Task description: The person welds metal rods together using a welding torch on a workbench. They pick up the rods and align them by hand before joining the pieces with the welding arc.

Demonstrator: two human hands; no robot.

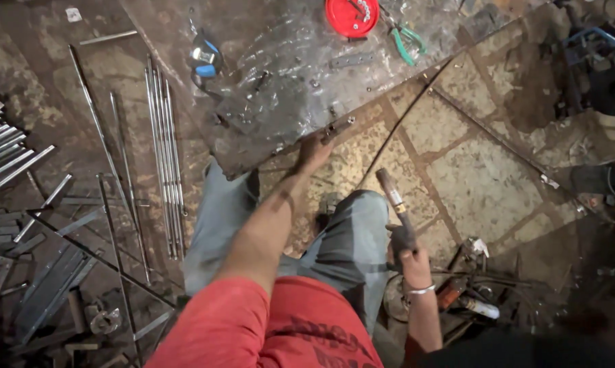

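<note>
My left hand (pixel 312 153) reaches forward and presses on a small metal piece (pixel 337 129) at the edge of a large steel plate (pixel 280 61) lying on the floor. My right hand (pixel 408 255) grips the dark handle of a hammer (pixel 393 192), its head raised and pointing toward the plate edge. A silver bangle sits on my right wrist. My knees in grey trousers are below the plate.
A red dish (pixel 351 16) with small parts and green-handled pliers (pixel 407 42) lie on the plate's far end. A blue tape measure (pixel 205 58) rests there too. Long steel rods (pixel 164 157) and cut bars (pixel 8 163) cover the floor on the left. Tools clutter the right.
</note>
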